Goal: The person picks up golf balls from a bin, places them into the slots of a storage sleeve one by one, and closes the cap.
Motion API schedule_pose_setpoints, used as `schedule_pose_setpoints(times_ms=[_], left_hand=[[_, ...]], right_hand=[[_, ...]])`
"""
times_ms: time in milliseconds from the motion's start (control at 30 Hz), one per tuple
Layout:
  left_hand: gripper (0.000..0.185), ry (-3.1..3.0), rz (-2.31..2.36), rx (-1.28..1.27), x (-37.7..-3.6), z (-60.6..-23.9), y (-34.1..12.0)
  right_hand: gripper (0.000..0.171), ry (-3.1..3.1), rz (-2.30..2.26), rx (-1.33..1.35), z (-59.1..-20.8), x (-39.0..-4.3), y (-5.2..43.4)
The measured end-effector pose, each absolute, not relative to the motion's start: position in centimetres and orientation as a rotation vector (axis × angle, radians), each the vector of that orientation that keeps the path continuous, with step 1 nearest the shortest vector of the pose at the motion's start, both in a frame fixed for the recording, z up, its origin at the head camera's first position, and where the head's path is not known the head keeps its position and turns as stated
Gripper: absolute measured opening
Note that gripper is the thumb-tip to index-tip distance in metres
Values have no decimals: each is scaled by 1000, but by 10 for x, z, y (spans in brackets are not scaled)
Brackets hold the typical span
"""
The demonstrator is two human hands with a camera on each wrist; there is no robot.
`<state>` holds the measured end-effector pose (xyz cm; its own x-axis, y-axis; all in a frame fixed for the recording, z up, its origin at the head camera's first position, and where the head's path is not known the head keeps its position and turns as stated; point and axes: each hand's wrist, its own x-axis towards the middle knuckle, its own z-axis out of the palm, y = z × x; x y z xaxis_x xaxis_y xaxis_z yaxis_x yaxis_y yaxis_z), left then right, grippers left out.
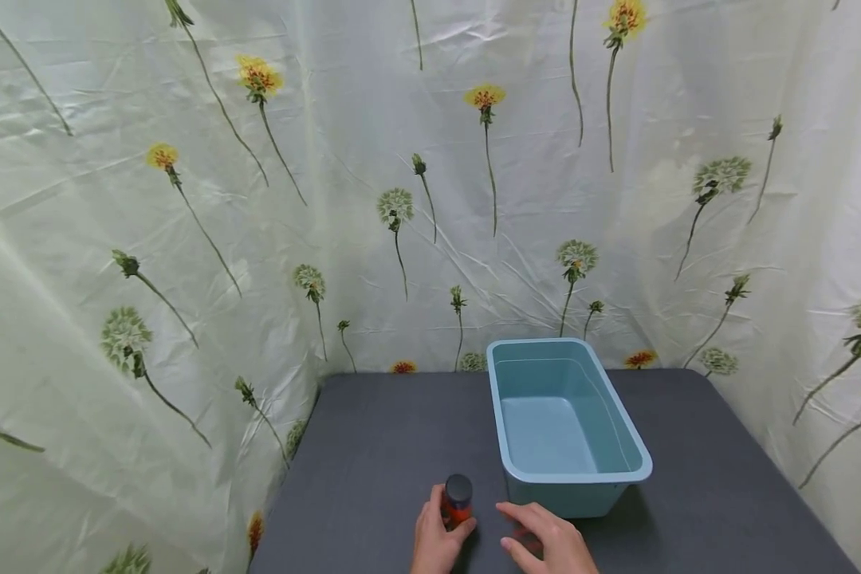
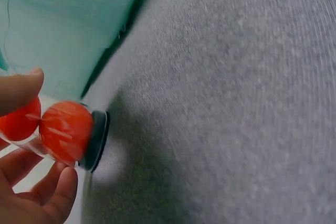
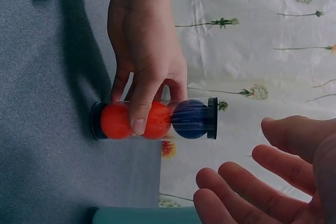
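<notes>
My left hand [image 1: 435,540] grips a clear tube [image 3: 181,106] with black caps at both ends. Inside it are two orange-red balls [image 2: 67,129] and a dark blue ball [image 3: 190,119] at the upper end. The tube is roughly upright, low over the dark grey table [image 1: 387,446]; whether its bottom cap touches the cloth I cannot tell. To the right of it, my right hand [image 1: 548,538] hovers with spread, loosely bent fingers and nothing in them. A gap separates those fingers from the tube in the right wrist view.
A light blue plastic basin [image 1: 513,476] stands on the table just beyond my right hand, its inside bare. Behind the table hangs a white curtain [image 1: 359,199] printed with dandelions, also along both sides.
</notes>
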<state>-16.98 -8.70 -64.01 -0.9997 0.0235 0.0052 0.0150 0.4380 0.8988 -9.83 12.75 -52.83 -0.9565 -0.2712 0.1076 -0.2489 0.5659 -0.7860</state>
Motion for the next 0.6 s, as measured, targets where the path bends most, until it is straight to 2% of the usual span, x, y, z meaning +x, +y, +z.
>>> schedule_pose_setpoints(times_ms=[467, 600], left_hand=[[57, 2680, 1702, 139, -181, -642, -78], [65, 2608, 1698, 165, -183, -635, -84]], right_hand=[[37, 2959, -1338, -549, -512, -95, 143], [35, 3024, -1313, -579, -507, -93, 150]])
